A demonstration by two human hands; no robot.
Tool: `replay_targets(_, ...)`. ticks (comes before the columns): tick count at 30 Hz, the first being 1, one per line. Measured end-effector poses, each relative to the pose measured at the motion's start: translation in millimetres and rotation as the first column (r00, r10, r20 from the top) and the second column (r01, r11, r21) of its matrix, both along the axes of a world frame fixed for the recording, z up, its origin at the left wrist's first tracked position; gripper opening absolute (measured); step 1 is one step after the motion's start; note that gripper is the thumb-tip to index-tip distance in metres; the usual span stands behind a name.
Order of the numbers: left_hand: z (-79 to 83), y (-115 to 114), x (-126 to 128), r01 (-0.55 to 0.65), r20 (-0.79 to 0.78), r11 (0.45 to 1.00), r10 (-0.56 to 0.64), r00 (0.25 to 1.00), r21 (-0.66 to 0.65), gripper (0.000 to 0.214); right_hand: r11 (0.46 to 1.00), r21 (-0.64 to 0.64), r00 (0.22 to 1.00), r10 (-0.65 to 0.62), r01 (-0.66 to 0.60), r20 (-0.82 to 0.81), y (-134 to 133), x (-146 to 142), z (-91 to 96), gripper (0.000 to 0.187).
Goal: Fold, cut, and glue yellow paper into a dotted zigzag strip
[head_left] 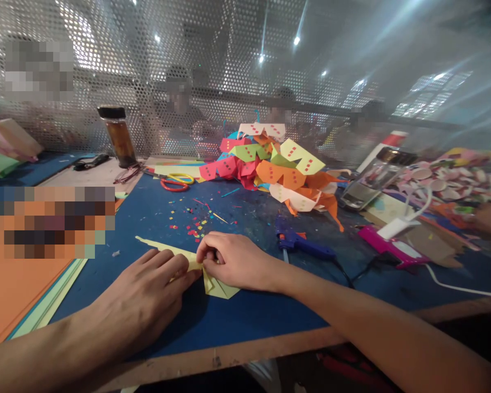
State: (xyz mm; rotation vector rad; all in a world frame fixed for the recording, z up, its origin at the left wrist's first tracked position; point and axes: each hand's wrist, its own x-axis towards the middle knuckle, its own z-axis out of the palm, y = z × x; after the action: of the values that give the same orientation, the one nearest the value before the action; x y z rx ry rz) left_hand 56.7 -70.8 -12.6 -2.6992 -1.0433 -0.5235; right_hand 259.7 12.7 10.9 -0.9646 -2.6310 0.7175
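Observation:
A pale yellow folded paper strip lies on the blue table mat near the front edge. My left hand rests on the strip with its fingers stretched flat, pressing it down. My right hand is curled, its fingertips pinching the paper's fold right beside the left fingertips. One end of the strip pokes out to the left beyond my left hand.
A heap of folded coloured paper pieces sits mid-table. Scissors, a blue glue gun, a jar, a phone and a pink device lie around. Orange and green paper sheets stack at left. People sit behind a perforated screen.

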Motion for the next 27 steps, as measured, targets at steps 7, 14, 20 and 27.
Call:
replay_targets(7, -2.2, 1.0, -0.2, -0.015, -0.026, 1.0, 0.015, 1.0, 0.006, 0.04, 1.0, 0.012, 1.0, 0.009, -0.009, 0.0, 0.8, 0.2, -0.9, 0.017)
replay_targets(14, -1.6, -0.2, -0.8, -0.013, -0.03, 1.0, 0.012, 0.999, -0.021, 0.037, 1.0, 0.001, 1.0, 0.007, -0.007, 0.009, 0.2, -0.3, 0.8, 0.017)
replay_targets(20, -0.4, -1.5, 0.0, -0.025, -0.014, 1.0, 0.024, 1.0, -0.006, 0.037, 1.0, 0.004, 1.0, 0.002, -0.002, -0.003, 1.2, 0.1, -1.5, 0.016)
replay_targets(27, 1.6, -2.4, 0.7, -0.001, 0.001, 0.999, 0.001, 1.0, 0.046, 0.03, 1.0, 0.008, 1.0, -0.012, 0.011, 0.011, -0.7, -0.9, 0.7, 0.014)
